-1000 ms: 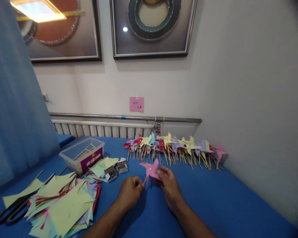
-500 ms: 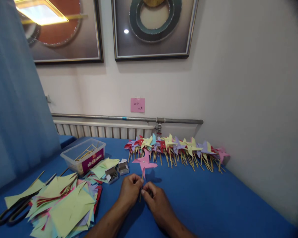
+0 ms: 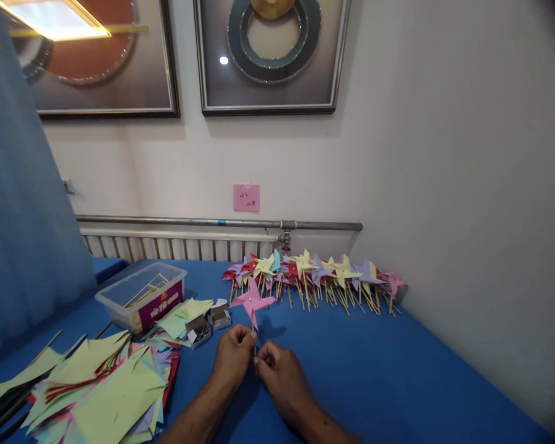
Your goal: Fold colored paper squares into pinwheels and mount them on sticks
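Observation:
A pink paper pinwheel [image 3: 251, 301] on a thin wooden stick stands upright in front of me, a pin at its centre. My left hand [image 3: 234, 354] pinches the stick just below the paper blades. Lower on the same stick, the thumb and fingers of my right hand [image 3: 277, 373] are closed. The stick's lower end is mostly hidden by the hands. Behind the pinwheel lies a long row of finished-looking pinwheels [image 3: 305, 265] in yellow, purple, red, blue and pink, their sticks pointing towards me.
Left of my hands are two small boxes [image 3: 198, 331], one with metal pins, and a clear plastic tub [image 3: 120, 295] of sticks. Stacked coloured paper [image 3: 115, 401] and black-handled scissors [image 3: 4, 410] lie at the near left. A blue cloth [image 3: 374, 382] covers the table against the wall.
The view has shifted slightly, so most things sit further left. My right hand has moved up the stick a little, closer to my left hand. Both still hold the pinwheel.

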The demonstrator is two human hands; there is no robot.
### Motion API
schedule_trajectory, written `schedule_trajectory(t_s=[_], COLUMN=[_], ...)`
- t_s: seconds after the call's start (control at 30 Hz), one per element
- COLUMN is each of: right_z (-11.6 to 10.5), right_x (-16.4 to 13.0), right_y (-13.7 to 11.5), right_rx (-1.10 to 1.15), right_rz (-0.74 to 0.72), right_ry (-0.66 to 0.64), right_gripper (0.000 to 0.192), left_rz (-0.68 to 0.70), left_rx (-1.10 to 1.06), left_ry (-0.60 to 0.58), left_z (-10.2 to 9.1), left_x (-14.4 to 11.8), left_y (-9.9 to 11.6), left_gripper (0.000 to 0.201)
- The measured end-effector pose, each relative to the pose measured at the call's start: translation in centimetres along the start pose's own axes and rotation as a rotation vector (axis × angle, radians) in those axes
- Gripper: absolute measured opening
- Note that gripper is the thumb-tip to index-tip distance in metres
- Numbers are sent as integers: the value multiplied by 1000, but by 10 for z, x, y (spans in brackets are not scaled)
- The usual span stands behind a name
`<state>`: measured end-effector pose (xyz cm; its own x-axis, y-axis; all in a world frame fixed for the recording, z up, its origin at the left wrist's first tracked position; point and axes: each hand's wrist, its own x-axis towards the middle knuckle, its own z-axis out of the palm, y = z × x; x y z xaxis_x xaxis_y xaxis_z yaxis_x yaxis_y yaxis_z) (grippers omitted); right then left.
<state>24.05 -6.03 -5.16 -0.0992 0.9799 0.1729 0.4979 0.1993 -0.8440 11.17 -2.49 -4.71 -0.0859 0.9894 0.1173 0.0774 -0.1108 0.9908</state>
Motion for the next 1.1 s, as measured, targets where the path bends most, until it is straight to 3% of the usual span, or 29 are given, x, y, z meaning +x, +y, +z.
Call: schedule_trajectory(t_s=[0.3,0.43,0.63,0.83,1.1], right_z=[3,3,3,2,-7], right_x=[5,5,5,5,11], right_y=[2,4,5,4,7], right_rx=[-2,27,-22,-41,-120], right_rz=[34,8,19,27,101], right_ry=[102,103,112,115,130], right_gripper=[18,10,21,18,14], left_rz=[3,10,3,2,21], left_rx=[20,57,101,100,159], left_ry=[-49,-26,-36,-30,-47], left_z=[4,4,4,6,2], left_x=[-2,-2,-3,-4,1], left_y=[-8,-7,-5,-6,-14], left_gripper=[25,25,26,26,27])
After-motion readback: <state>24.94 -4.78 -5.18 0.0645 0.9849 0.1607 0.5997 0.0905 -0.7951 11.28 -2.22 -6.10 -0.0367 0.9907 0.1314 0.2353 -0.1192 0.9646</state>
